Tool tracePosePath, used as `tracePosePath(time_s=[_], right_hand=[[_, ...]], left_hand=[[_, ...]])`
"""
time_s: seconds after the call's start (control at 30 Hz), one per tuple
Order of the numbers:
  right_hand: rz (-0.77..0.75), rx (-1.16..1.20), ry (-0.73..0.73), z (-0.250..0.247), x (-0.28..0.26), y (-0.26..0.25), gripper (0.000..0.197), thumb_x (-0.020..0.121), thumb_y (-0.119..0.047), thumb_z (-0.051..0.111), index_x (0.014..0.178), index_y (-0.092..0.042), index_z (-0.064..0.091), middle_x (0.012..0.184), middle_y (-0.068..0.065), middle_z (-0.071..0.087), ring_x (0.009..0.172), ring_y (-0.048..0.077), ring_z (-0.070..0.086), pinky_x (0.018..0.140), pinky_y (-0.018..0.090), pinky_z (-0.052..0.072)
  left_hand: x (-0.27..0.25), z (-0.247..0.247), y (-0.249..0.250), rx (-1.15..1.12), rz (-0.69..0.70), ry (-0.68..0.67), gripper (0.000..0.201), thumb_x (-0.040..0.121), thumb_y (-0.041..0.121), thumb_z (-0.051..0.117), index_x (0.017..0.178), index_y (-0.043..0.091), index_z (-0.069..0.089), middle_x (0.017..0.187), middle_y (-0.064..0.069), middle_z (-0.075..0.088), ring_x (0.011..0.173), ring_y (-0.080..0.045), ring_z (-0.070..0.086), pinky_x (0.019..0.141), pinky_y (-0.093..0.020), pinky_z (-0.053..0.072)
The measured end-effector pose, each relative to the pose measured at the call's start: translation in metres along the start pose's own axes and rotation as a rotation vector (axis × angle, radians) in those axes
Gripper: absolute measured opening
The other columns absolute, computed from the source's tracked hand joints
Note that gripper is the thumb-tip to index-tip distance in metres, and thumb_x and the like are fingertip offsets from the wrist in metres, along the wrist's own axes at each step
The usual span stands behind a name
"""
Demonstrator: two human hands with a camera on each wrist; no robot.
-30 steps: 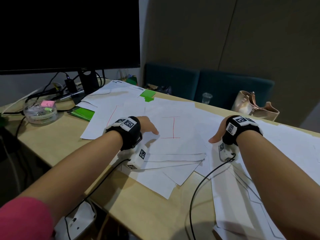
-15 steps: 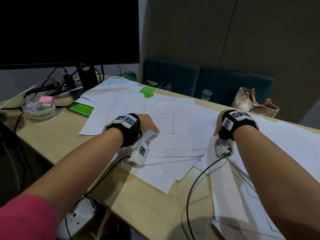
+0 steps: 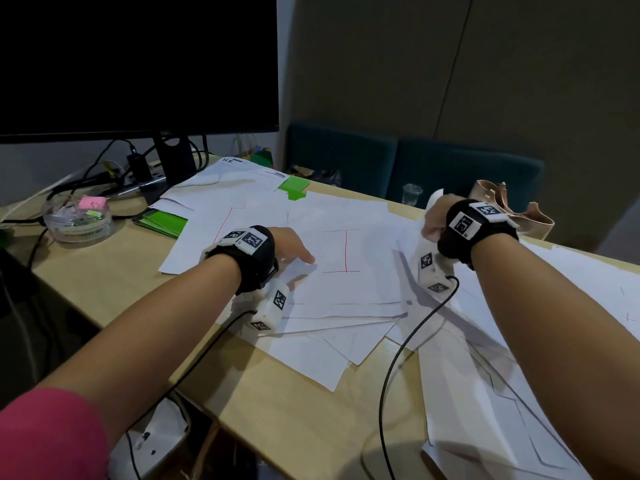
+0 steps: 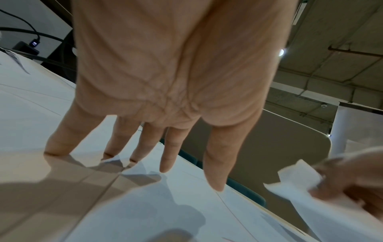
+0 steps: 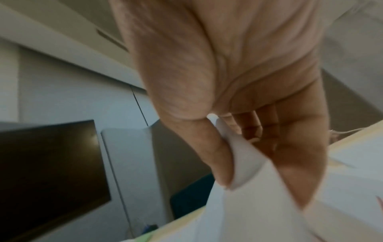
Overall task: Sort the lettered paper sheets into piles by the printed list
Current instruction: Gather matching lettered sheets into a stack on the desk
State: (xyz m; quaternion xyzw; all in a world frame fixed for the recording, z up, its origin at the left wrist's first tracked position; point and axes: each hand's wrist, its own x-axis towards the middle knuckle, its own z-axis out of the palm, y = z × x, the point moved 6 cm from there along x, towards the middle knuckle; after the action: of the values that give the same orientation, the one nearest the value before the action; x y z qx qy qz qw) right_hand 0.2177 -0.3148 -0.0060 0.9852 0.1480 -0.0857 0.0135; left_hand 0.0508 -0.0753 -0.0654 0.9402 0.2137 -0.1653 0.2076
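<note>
At the near edge, the pale wooden worktop [image 3: 304,424] is crossed by 2 black cables running from the wrist cameras. A fanned pile of white sheets [image 3: 332,323] lies over it, several overlapping; an exact count cannot be made. On top is the sheet marked with a red "I" [image 3: 346,251].

The left hand [image 3: 291,247] is laid on this pile just left of the red letter. In the left wrist view its fingers [image 4: 172,150] are seen straight and spread, tips pressed on the paper, nothing gripped.

To the right, more white sheets [image 3: 491,375] are spread along the worktop under the right forearm. The right hand [image 3: 433,220] is raised above them, well apart from the left hand. A white paper sheet [image 5: 240,163] is pinched between its thumb and curled fingers; the sheet's corner sticks up above the hand. Any letter on it cannot be read.

Further back, another white sheet showing 1 red stroke [image 3: 228,216] lies beside the "I" sheet, with printed sheets [image 3: 242,174] behind. 2 green paper items are seen: 1 stack [image 3: 162,223] at left, 1 piece [image 3: 294,187] near the far edge. A clear round dish [image 3: 78,216] holding small stationery sits far left. A dark monitor [image 3: 138,64] stands behind, 1 clear cup [image 3: 412,194] and a tan bag [image 3: 502,202] at the far right edge.
</note>
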Motion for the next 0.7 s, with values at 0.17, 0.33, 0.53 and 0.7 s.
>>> tracePosePath(time_s=[0.17, 0.33, 0.53, 0.7], right_hand=[[-0.005, 0.687, -0.065, -0.02, -0.015, -0.045, 0.011, 0.083, -0.006, 0.064, 0.09, -0.003, 0.057, 0.081, 0.012, 0.06, 0.066, 0.022, 0.061, 0.055, 0.03, 0.055], [-0.01, 1.104, -0.122, -0.011, -0.016, -0.095, 0.018, 0.089, 0.0, 0.057, 0.075, 0.0, 0.046, 0.069, 0.012, 0.05, 0.057, 0.023, 0.057, 0.066, 0.031, 0.058], [-0.026, 1.368, -0.117, -0.001, -0.017, -0.131, 0.019, 0.087, -0.003, 0.063, 0.1, 0.0, 0.05, 0.077, 0.011, 0.049, 0.055, 0.019, 0.057, 0.053, 0.038, 0.059], [-0.028, 1.36, -0.143, 0.009, -0.009, -0.136, 0.061, 0.081, -0.052, 0.065, 0.119, -0.01, 0.043, 0.093, 0.009, 0.054, 0.059, 0.018, 0.054, 0.058, 0.029, 0.051]], left_hand=[[-0.007, -0.006, 0.004, -0.1, 0.005, 0.049, 0.067, 0.094, 0.061, 0.036, 0.127, 0.006, 0.054, 0.132, -0.014, 0.055, 0.104, -0.027, 0.052, 0.091, -0.034, 0.037], [-0.024, -0.011, 0.027, -0.819, 0.213, 0.015, 0.056, 0.095, 0.061, 0.031, 0.118, 0.019, 0.06, 0.12, -0.005, 0.062, 0.112, -0.023, 0.055, 0.102, -0.041, 0.035], [-0.028, -0.029, 0.022, -0.806, 0.335, 0.217, 0.027, 0.091, 0.005, 0.058, 0.118, 0.007, 0.059, 0.107, -0.014, 0.065, 0.09, -0.024, 0.062, 0.076, -0.032, 0.05], [-0.026, -0.04, -0.004, -0.823, 0.285, 0.358, 0.034, 0.087, -0.005, 0.054, 0.121, 0.001, 0.056, 0.115, -0.018, 0.064, 0.096, -0.029, 0.061, 0.086, -0.037, 0.05]])
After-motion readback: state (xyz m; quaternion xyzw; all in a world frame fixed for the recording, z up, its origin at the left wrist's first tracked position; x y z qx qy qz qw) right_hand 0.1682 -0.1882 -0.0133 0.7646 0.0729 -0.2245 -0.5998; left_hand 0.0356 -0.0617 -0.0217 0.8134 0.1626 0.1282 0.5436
